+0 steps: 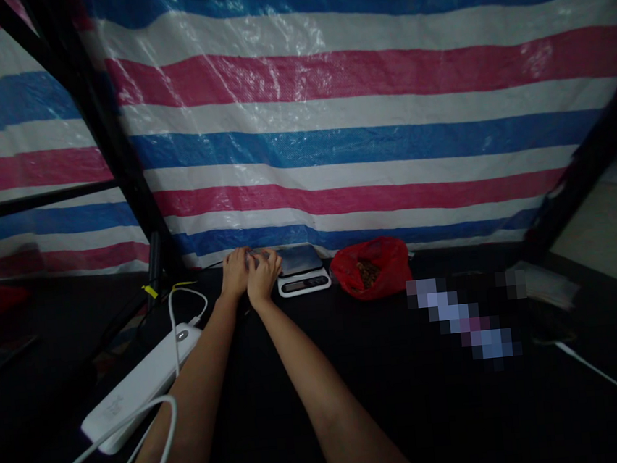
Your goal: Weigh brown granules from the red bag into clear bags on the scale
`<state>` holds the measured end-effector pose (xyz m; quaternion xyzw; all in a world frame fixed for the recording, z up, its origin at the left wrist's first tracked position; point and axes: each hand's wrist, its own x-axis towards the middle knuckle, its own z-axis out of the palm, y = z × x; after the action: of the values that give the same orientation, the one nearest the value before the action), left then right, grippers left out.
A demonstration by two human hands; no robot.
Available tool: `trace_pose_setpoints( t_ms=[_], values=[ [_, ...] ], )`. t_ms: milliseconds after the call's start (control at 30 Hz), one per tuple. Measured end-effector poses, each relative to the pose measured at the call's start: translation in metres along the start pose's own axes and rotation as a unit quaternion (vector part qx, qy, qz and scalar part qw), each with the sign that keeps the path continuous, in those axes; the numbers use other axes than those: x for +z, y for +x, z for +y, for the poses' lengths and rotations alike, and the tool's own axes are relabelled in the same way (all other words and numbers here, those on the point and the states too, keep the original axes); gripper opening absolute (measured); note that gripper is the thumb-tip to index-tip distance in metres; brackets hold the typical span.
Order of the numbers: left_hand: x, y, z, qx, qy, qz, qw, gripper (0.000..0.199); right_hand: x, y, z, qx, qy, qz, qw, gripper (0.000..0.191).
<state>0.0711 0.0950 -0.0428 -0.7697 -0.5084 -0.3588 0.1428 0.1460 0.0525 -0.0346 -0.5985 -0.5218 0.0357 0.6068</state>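
Note:
Both my hands meet at the back of the black table, just left of a white scale. My left hand (234,271) has its fingers bent around the left side of something small and greyish. From the right, my right hand (263,274) curls its fingers over the same thing, which is mostly hidden and too small to name. The scale (305,283) has a metal plate and a dark display at its front. Right of it lies an open red plastic bag (390,268) with small brown pieces (368,274) inside.
A white power strip (138,386) with white cables lies along my left forearm. Striped plastic sheeting (332,134) hangs behind the table (283,423), between black metal bars. At the right are a clear plastic packet (551,287), a white cable and a blurred-out patch.

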Motion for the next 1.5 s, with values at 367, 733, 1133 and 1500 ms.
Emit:
trace_pose_setpoints(
  t_ms=[367, 733, 1133, 1500],
  values=[
    [-0.002, 0.001, 0.011, -0.053, -0.104, -0.051, 0.992, 0.035, -0.003, 0.003, 0.000, 0.004, -0.021, 0.003, 1.000, 0.022],
    [-0.008, 0.002, 0.015, -0.057, -0.068, 0.000, 0.996, 0.044, -0.070, 0.059, -0.011, -0.134, 0.001, 0.000, 0.991, 0.027],
    [-0.010, 0.000, 0.017, -0.065, -0.090, -0.031, 0.993, 0.047, -0.191, 0.117, 0.084, -0.146, -0.312, -0.424, 0.838, 0.048],
    [-0.005, 0.000, 0.013, -0.057, -0.100, -0.062, 0.991, 0.049, -0.193, 0.112, 0.058, -0.281, -0.411, -0.401, 0.769, 0.025]
  ],
)
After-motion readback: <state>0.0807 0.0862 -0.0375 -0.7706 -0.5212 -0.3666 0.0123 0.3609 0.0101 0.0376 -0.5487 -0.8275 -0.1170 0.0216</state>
